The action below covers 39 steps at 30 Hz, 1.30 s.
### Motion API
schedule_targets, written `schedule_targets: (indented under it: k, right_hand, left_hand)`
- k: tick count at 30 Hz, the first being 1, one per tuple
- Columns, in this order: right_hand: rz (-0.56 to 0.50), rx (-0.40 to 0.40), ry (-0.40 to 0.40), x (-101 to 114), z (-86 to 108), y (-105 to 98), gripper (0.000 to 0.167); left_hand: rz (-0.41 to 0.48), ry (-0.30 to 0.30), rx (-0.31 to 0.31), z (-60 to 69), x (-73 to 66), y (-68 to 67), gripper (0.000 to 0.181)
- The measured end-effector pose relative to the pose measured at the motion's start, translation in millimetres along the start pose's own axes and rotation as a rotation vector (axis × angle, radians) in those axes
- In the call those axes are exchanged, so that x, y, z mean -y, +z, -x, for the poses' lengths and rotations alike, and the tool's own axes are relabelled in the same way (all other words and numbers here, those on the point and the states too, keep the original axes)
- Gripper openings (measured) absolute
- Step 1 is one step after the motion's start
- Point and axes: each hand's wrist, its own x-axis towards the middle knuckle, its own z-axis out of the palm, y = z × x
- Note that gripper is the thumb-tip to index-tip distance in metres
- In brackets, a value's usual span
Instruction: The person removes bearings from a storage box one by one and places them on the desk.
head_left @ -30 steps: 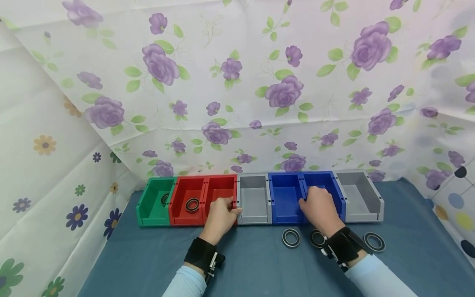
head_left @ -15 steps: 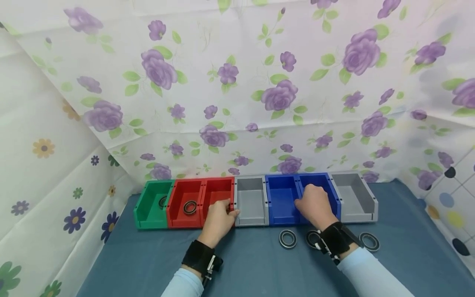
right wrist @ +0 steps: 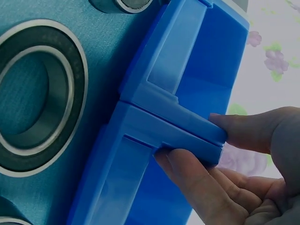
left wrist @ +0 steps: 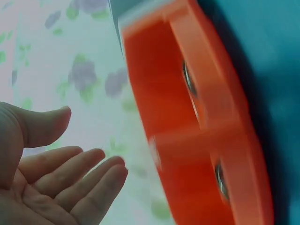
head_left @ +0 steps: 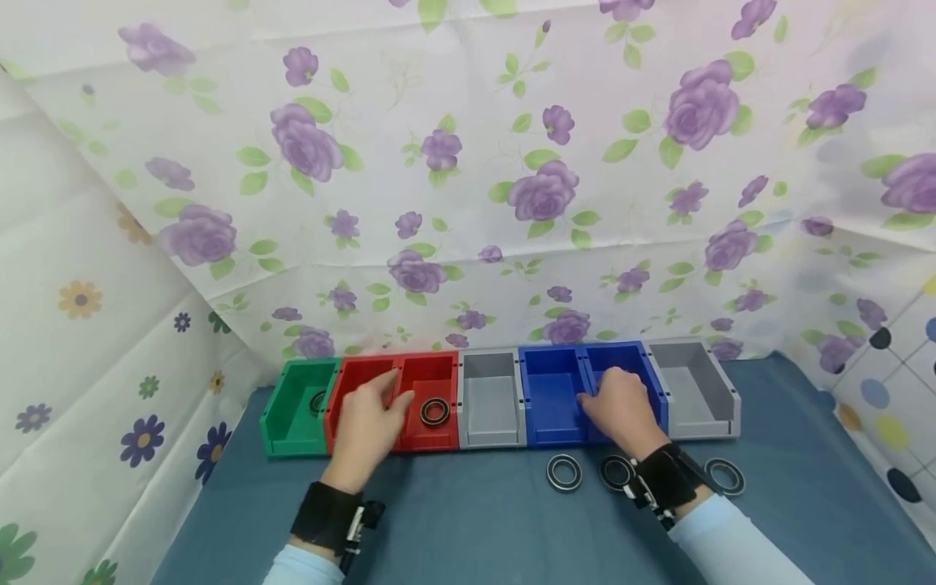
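My left hand (head_left: 366, 426) hovers over the left red bin (head_left: 358, 374), its fingers loosely extended and holding nothing. Inside the right red bin (head_left: 427, 374) lies a ring-shaped ball bearing (head_left: 435, 412). The left wrist view shows a bearing (left wrist: 189, 77) in one red bin and another bearing (left wrist: 221, 180) in its neighbour. With thumb and fingers, my right hand (head_left: 623, 406) pinches the adjoining side walls of two blue bins (right wrist: 168, 126). A large bearing (right wrist: 77, 93) lies on the cloth before them.
A green bin (head_left: 296, 406) at the left end contains a bearing (head_left: 318, 403). Grey bins stand in the middle (head_left: 491, 398) and at the right end (head_left: 691, 390). On the blue cloth in front lie bearings (head_left: 564, 473), (head_left: 616, 472), (head_left: 725, 477). Floral sheeting (head_left: 468, 203) rises behind.
My left hand has let go of the right red bin's wall and moved left, uncovering the bearing in that bin. The right hand stays at the blue bins. The head view shifted slightly.
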Motion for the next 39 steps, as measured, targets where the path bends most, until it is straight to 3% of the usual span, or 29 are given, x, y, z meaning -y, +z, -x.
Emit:
schedule_targets:
  k: [10,15,20,31,35,39]
  right_hand:
    - [-0.013,0.032,0.053,1,0.5,-2,0.054]
    - [-0.024,0.042,0.062,2,0.9,-2,0.054]
    - [-0.031,0.035,0.059,2,1.0,-2,0.054]
    - [-0.014,0.045,0.054,2,-0.4,0,0.053]
    - [-0.009,0.042,0.059,1,-0.8,0,0.052]
    - [-0.017,0.032,0.069,0,-1.0,-1,0.051]
  left_hand:
    - [-0.096,-0.06,-0.132,-10.3,53.2,-46.9,0.049]
    - [-0.123,-0.077,-0.136,-14.9,84.6,-59.8,0.047]
    - [-0.166,-0.088,-0.066,-17.2,108.2,-67.2,0.05]
    - [-0.196,-0.196,0.191,-24.5,145.7,-64.8,0.063]
    - [-0.215,-0.203,0.286,-32.0,154.7,-59.5,0.067]
    - [-0.223,-0.196,0.341,-39.1,158.1,-54.3,0.067]
